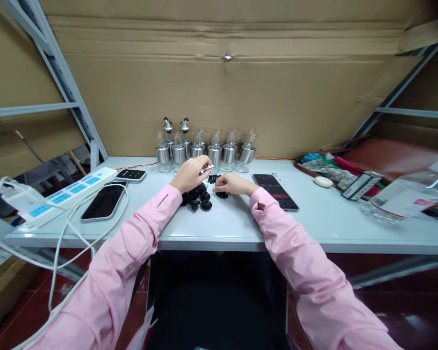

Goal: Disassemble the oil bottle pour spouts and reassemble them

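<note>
My left hand is closed in a pinch on a small whitish-silver piece, held above the table in front of the bottles. Its exact kind is too small to tell. Beneath that hand lies a pile of black stoppers, some with round ridged discs. My right hand is low over the table, fingers pressed together at small black parts; whatever they grip is hidden. More little black parts lie just behind its fingertips. Glass bottles with metal sleeves stand behind both hands, and two carry pourer spouts.
Right of my right hand lies a phone with a lit timer. At left are another phone, a small black-faced device, and a power strip with white cables. A plastic bottle lies far right. Cardboard backs the table.
</note>
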Motion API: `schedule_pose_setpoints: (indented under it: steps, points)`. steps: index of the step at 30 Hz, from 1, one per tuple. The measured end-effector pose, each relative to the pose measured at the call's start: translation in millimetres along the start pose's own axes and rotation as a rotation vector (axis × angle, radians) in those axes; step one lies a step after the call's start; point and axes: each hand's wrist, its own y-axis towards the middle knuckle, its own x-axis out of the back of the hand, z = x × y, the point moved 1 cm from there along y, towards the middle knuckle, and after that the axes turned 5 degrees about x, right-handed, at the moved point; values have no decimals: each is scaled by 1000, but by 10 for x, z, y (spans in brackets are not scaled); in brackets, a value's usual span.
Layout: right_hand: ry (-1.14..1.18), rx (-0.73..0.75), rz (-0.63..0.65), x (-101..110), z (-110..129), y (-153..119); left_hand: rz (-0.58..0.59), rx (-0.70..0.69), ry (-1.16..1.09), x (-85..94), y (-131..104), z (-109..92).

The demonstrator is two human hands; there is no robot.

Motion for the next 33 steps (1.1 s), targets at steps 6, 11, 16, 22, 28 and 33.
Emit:
schedule_pose_setpoints:
  steps: [6, 11, 16, 22, 28, 33]
  points:
    - [29, -49, -8, 36, -27, -24, -2, -6, -3, -5, -2, 8]
    - [156, -253, 24, 30, -71, -51, -7, -9, -6, 1, -4, 4]
    - [220, -272, 31, 3, -65, -40, -5, -6, 0, 4, -2, -4]
    - [186, -198, 12, 10, -18, -41, -5, -14, 1, 8, -2, 1]
    - [24, -116, -13, 24, -16, -31, -12, -12, -2, 0, -3, -1]
    - [-57, 70, -20, -5, -46, 17, -6, -17, 4, -8, -3, 9]
